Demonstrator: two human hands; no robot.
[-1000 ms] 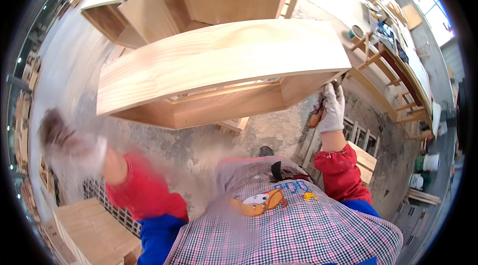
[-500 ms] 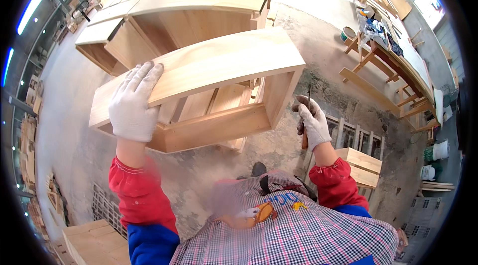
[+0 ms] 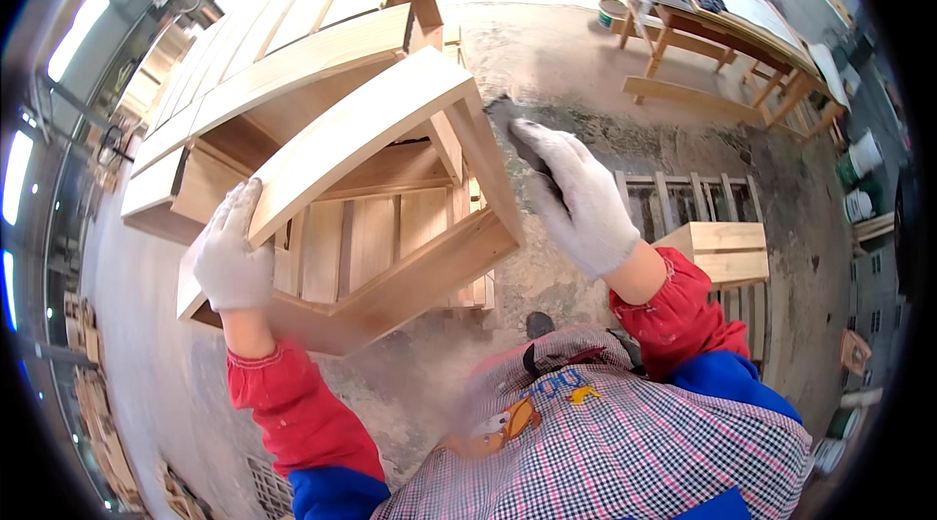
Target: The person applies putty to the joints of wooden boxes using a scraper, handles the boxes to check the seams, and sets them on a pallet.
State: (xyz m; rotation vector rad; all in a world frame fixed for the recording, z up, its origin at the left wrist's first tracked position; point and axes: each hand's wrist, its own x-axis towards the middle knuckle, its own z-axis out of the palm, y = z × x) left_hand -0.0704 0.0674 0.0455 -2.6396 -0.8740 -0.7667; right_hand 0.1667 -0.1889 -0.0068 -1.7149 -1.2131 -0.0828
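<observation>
A pale wooden box frame (image 3: 361,139), four-sided with an open middle, is tilted up in front of me. My left hand (image 3: 234,251), in a white glove, grips its left end, with the fingers over the top board. Beside the frame's right end is my right hand (image 3: 578,198), in a glove with darkened fingertips. Its fingers are closed around a thin tool (image 3: 502,112) whose dark tip sticks out near the frame's corner; the handle is hidden now, though earlier it looked brown. Whether the tip touches the wood I cannot tell.
Larger pale wooden units (image 3: 293,32) stand just behind the frame. A cluttered workbench (image 3: 781,56) is at the far right, with a bucket (image 3: 612,10) by it. To the right, a small wooden box (image 3: 727,251) rests on a slatted pallet (image 3: 664,203).
The box frame has swung, its right end now further left and more steeply angled. My right hand has risen and turned inward toward that end. The whole view has shifted.
</observation>
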